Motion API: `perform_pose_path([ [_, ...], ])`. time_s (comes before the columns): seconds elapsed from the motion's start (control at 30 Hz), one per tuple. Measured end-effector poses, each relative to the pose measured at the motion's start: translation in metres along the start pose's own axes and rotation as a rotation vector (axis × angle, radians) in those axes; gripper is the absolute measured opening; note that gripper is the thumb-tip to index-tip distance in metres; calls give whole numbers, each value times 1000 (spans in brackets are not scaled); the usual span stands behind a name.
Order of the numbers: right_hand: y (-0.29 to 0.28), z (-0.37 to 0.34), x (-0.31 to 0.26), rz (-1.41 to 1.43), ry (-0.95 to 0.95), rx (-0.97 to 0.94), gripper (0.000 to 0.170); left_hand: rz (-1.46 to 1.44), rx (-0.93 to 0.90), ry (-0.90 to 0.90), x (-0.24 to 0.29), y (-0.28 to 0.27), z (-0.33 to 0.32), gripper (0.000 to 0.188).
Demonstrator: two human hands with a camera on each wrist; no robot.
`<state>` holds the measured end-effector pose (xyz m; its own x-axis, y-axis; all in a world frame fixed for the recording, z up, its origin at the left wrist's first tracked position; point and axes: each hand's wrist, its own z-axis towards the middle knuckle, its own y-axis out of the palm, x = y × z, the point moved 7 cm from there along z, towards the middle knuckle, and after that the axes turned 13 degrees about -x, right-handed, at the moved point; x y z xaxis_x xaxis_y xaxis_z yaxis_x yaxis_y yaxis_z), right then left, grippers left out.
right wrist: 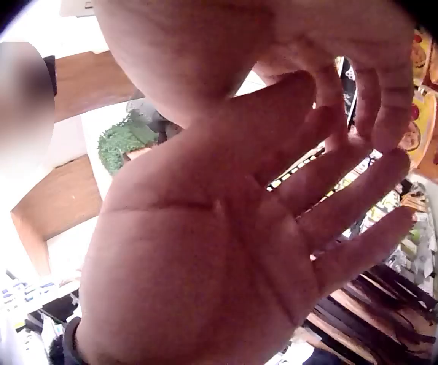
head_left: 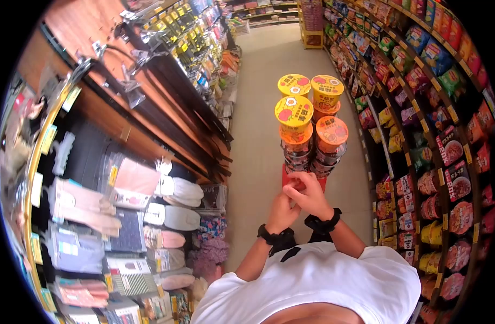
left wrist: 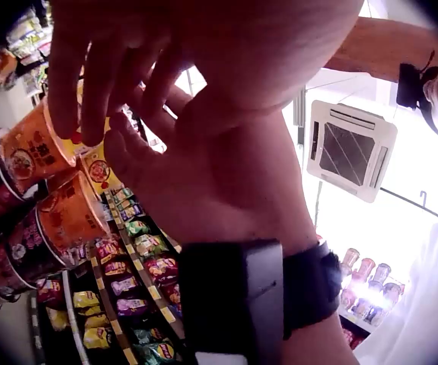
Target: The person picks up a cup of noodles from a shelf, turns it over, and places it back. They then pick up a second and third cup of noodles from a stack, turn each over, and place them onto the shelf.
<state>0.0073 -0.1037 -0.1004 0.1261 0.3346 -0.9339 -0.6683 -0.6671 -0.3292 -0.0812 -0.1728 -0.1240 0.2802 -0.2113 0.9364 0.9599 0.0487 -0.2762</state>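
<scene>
My left hand (head_left: 283, 212) and right hand (head_left: 311, 195) meet in front of my body, the right one overlapping the left in the head view. In the right wrist view the fingers of my right hand (right wrist: 226, 220) are spread and nearly straight. Loosely bent fingers show on my left hand (left wrist: 196, 175) in the left wrist view. Nothing lies in either palm. Just beyond the hands stand stacked instant noodle cups, with a yellow-lidded cup (head_left: 294, 112) and an orange-lidded cup (head_left: 332, 132) in front. Under the stacks a red base (head_left: 286, 177) shows, partly hidden by the hands.
On the left, a rack holds packaged socks (head_left: 181, 218) and other goods. Shelves of snack bags (head_left: 420, 75) and noodle bowls (head_left: 460, 216) line the right. Tiled aisle floor (head_left: 263, 70) runs between them towards a yellow crate stand (head_left: 312, 40).
</scene>
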Motion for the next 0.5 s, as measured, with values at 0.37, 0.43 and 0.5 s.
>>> perform_pose_path([
  [0.37, -78, 82, 52, 128, 35, 388, 60, 24, 178, -118, -50, -65, 124, 57],
  [0.43, -87, 92, 70, 217, 155, 432, 61, -10, 184, -154, -58, -83, 145, 60],
  [0.5, -99, 100, 70, 143, 66, 537, 62, -8, 168, -136, -67, -95, 168, 55],
])
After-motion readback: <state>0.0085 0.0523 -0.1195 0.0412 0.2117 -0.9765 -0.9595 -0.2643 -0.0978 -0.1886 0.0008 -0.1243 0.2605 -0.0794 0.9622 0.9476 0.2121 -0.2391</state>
